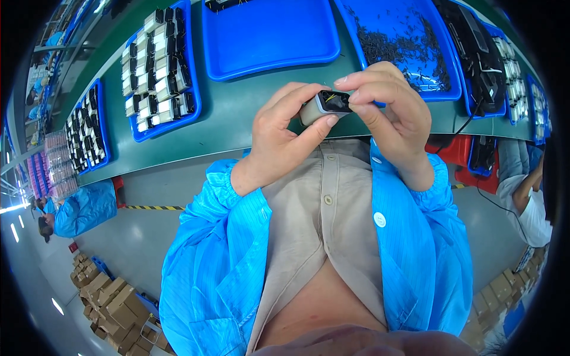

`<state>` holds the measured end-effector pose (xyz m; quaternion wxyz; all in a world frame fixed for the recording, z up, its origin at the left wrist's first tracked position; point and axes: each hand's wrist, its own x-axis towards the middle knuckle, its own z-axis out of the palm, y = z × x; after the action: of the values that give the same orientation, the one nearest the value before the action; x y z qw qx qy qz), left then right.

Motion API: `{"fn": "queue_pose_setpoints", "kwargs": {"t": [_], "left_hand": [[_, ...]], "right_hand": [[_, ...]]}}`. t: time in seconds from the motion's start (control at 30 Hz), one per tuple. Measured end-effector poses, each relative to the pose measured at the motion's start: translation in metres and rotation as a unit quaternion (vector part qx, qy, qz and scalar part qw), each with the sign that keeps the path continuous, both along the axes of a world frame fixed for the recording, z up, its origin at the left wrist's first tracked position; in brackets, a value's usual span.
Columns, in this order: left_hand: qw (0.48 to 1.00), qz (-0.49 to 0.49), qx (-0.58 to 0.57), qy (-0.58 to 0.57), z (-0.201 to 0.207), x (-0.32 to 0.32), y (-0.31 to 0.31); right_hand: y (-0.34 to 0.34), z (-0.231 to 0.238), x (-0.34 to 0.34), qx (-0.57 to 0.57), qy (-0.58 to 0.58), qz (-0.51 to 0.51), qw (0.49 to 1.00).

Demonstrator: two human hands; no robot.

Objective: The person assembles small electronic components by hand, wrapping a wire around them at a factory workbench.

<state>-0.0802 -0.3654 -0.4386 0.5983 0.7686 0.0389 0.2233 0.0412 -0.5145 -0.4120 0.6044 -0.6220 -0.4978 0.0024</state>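
Observation:
My left hand [279, 127] is closed round a small white box-shaped housing [312, 113], gripped between thumb and fingers just above the table's near edge. The housing's open end is tilted up and shows a black inside with thin yellow wires [330, 98]. My right hand [395, 104] is at the right side of that end, its thumb and fingertips bent together against the black part. Whatever those fingertips pinch is hidden.
A blue tray [196, 89] with rows of white-and-black housings lies left on the green table [228, 110]. Ahead is another blue tray [267, 35]; a third [409, 92] holds scattered small black pieces. Co-workers sit at both sides. Cardboard boxes [119, 305] are stacked lower left.

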Motion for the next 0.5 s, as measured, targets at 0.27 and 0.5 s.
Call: {"fn": "queue_pose_setpoints", "kwargs": {"t": [0.27,0.5], "left_hand": [[0.993,-0.036,-0.107,0.022,-0.0004,-0.0049,-0.0006],[0.993,-0.045,-0.107,0.009,-0.0013,-0.0078,-0.0025]], "right_hand": [[-0.0001,-0.0002,-0.0055,-0.010,-0.126,-0.023,0.992],[0.0007,-0.0075,-0.0079,-0.007,-0.055,-0.029,0.998]]}}
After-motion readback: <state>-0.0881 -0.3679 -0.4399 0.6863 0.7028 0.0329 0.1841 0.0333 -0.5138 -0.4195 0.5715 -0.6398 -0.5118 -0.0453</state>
